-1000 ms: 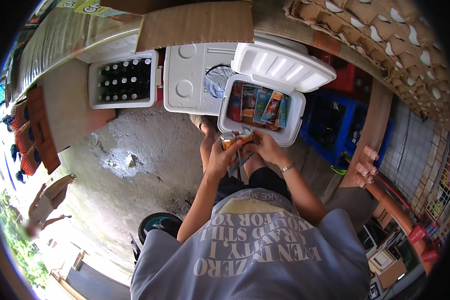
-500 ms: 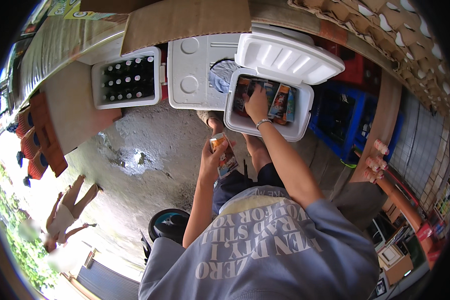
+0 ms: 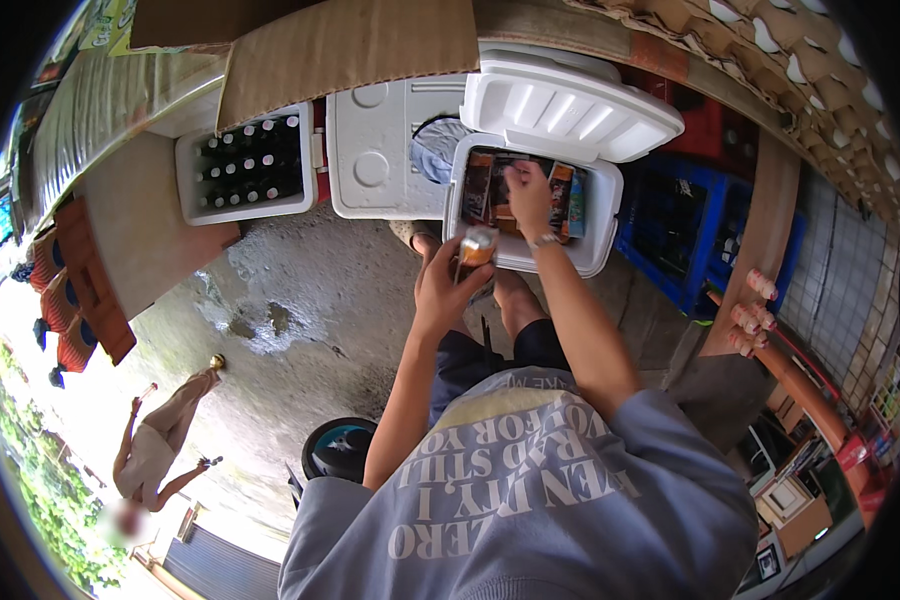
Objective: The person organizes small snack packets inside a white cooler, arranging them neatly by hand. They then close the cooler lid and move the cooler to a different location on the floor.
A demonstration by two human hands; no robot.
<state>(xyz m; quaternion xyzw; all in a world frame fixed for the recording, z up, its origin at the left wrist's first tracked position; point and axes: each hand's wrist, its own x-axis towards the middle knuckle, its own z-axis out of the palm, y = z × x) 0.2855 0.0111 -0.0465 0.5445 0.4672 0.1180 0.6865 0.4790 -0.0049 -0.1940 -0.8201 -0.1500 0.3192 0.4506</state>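
My left hand (image 3: 438, 285) is closed around an orange packet (image 3: 477, 250) with a pale, shiny top, tipped up near the front rim of a white cooler box (image 3: 602, 225). Inside the cooler, colourful packets (image 3: 562, 190) stand packed together, some dark brown, others orange or blue. My right hand (image 3: 532, 195), with a bracelet at its wrist, hovers over the middle of these packets. Its fingers are bent and a little apart, and I see nothing between them. The cooler's white lid (image 3: 570, 105) is tilted back behind it.
Left of the cooler lies a closed white lid (image 3: 370, 150) with a grey-blue cloth (image 3: 438, 150) on it. Beyond is a white box of dark bottles (image 3: 240, 203). Blue crates (image 3: 670, 235) stand right. A cardboard flap (image 3: 350, 65) overhangs; a person (image 3: 160, 445) walks at far left.
My left hand has brought the orange packet up and toward the cooler, tilting its top to me. My right hand has lifted from among the packets and shifted slightly right.
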